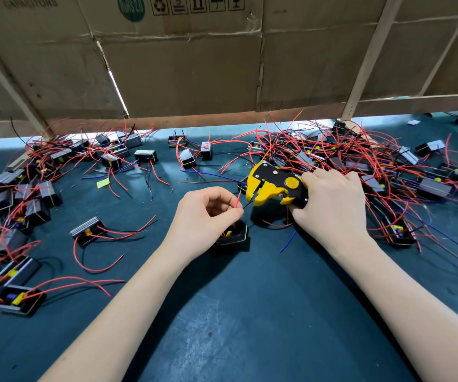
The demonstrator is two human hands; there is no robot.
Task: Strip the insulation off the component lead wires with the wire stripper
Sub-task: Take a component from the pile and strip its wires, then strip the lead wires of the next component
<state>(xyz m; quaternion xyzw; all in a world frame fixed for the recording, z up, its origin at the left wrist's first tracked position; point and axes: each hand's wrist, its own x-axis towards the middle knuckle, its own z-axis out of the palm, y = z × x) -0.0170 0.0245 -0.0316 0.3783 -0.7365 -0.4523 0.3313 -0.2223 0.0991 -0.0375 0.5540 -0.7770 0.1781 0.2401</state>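
Black lead (247,205) pinched in left hand (207,216); right hand (332,199) grips wire stripper (276,186). Seat lead squarely in its jaws before squeezing.

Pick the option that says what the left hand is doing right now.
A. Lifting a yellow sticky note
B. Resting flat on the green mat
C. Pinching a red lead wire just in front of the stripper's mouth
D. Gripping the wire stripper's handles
C: the left hand pinches the red lead wire between thumb and fingers, close to the mouth of the yellow and black wire stripper, which the right hand grips.
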